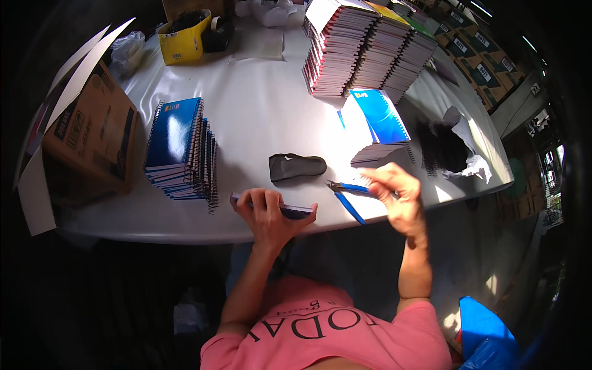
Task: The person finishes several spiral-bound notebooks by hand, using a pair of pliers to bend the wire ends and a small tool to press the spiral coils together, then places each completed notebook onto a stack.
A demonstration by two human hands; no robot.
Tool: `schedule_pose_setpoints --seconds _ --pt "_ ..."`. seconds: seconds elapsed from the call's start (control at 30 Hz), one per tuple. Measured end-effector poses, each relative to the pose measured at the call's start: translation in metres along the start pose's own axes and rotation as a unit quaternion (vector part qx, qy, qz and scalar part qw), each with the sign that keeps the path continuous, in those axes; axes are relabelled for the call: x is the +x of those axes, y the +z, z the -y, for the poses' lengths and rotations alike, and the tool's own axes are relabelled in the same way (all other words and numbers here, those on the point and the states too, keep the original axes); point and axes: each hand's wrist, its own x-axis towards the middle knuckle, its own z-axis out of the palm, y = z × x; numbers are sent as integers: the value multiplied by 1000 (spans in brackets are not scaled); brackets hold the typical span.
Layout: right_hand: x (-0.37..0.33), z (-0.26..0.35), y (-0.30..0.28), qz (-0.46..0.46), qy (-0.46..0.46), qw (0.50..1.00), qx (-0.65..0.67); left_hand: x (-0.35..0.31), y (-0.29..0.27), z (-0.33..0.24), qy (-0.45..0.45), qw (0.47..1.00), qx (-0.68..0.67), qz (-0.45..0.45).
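Blue notebook gripped in left hand; pliers by right hand, its grip unclear.

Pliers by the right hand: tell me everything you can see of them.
The pliers have a dark, metal-looking head and two slim blue handles, spread in a V. The head points left, on or above the white table; one handle runs right to the right hand, the other slants down-right toward the near edge. Whether the fingers grip the first handle is unclear.
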Motion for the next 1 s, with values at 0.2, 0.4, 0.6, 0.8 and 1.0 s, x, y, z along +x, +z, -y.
schedule_pose_setpoints --seconds 0.2,0.4,0.6,0.8,1.0 --pt "-28 -24 72 3 71 996 56 7 -9 -3 5 999 -40 7" --pt "-18 -30 72 80 44 994 61 2 -5 -1 8 999 -26 19" --pt "-14 -21 65 169 133 970 111 8 -10 -6 5 999 -25 37" --pt "-9 -24 62 175 97 977 76 10 -12 -6 8 999 -9 48" --pt "-8 -27 54 226 88 958 152 10 -12 -5 12 998 -15 63"
